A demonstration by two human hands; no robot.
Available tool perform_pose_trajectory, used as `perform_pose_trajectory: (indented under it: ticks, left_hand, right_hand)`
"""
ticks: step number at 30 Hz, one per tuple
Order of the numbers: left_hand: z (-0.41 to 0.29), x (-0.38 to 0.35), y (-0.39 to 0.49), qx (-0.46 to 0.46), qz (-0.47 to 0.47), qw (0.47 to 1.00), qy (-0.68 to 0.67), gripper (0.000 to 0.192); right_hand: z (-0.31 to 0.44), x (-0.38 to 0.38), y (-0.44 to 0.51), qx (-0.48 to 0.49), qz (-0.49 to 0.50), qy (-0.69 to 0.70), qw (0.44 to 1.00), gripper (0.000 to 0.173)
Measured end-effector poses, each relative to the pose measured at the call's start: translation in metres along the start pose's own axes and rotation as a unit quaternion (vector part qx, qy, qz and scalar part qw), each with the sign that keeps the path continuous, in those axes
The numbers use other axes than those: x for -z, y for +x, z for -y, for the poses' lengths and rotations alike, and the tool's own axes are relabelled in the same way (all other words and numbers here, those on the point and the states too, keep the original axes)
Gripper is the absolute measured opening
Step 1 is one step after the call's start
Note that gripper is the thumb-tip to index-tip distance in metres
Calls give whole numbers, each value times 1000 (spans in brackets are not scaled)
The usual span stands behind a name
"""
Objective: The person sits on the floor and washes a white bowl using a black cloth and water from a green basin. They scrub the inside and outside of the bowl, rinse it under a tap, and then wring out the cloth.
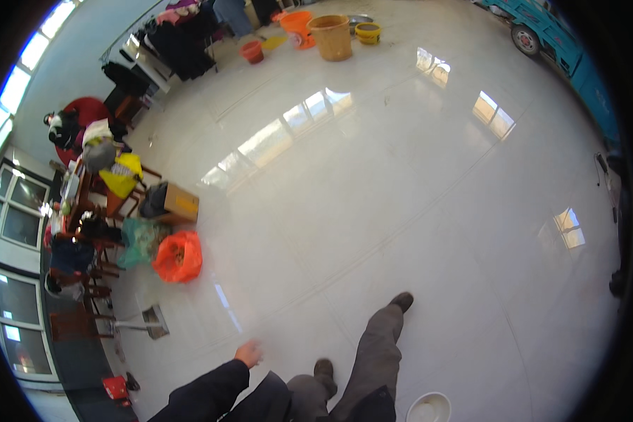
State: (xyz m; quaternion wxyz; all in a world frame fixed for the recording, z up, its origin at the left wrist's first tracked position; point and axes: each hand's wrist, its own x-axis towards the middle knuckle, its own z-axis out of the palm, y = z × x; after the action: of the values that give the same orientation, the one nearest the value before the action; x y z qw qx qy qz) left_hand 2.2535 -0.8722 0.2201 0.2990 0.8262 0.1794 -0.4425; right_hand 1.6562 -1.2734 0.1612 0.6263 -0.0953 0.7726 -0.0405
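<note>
My left hand (pixel 249 353), in a dark sleeve, hangs over the pale tiled floor, partly blurred and touching nothing; whether it is curled round anything small cannot be told. My right hand is out of view. At the lower right a white bowl or basin (pixel 428 408) appears, cut off by the picture's bottom edge; what holds or supports it is hidden. My legs are apart in grey trousers, with one dark shoe (pixel 402 301) ahead of the other. A long-handled dustpan (pixel 155 321) lies to the left of my left hand.
An orange plastic bag (pixel 179 257), a green bag (pixel 140 241) and a cardboard box (pixel 181 203) stand beside cluttered chairs. Buckets, among them a tan one (pixel 330 38), stand at the far side near hanging clothes (pixel 176 45). A teal cargo tricycle (pixel 569 47) is at the upper right.
</note>
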Motion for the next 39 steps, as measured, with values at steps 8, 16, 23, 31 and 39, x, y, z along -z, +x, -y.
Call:
perform_pose_trajectory:
  ticks: [8,16,23,31,39]
  left_hand:
    - [-147,-17,3,70,-30,997,-30,40]
    - [-248,-42,46,186,-25,981,-59,42]
    - [-425,-6,163,39,-30,995,82,39]
    - [-729,43,306,-40,21,999,2,41]
    - [-909,22,334,31,-28,999,-3,40]
  right_hand:
    - [236,-232,17,68,155,21,985,17]
    - [481,-477,3,141,210,-42,966,18]
    - [562,-534,-15,111,138,-43,983,19]
    - [547,-519,-14,4,-60,1,998,22]
    - [701,-660,31,-18,15,14,1000,9]
